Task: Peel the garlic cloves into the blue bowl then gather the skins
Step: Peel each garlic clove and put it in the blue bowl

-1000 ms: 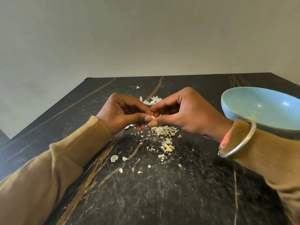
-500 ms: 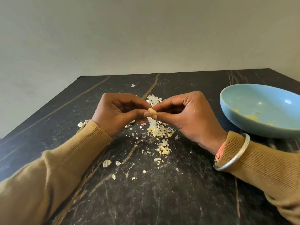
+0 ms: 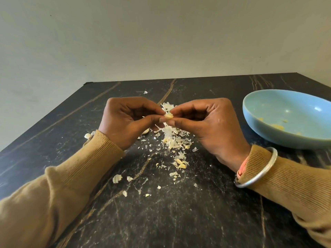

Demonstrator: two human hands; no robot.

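At table centre, above the skin pile: one garlic clove [image 3: 168,116], small, pale cream, glossy where bare, pinched between both hands.

- Left hand [image 3: 125,120]: fingers curled, thumb and forefinger tips gripping the clove's left end.
- Right hand [image 3: 206,122]: likewise curled, thumb and forefinger nipping its right end. Whether any skin remains on the clove is too small to tell.
- Blue bowl [image 3: 266,138]: ceramic by the look, glazed, shallow, round and smooth, set well apart to the right. Holds a few yellowish peeled pieces [image 3: 276,126] low on its inner wall.
- Skins [image 3: 176,139]: papery, white to straw, flaked and curled, heaped beneath the hands and scattered loose toward the near edge.
- Second clove [image 3: 145,131]: whitish, plump, lying on the table just under the left hand, seemingly unpeeled.
- Table [image 3: 179,221]: black stone-look slab, brown veins, matt.
- Progress, by judgement: peeling partway done; the held clove and at least one more to go; gathering of skins not yet begun.
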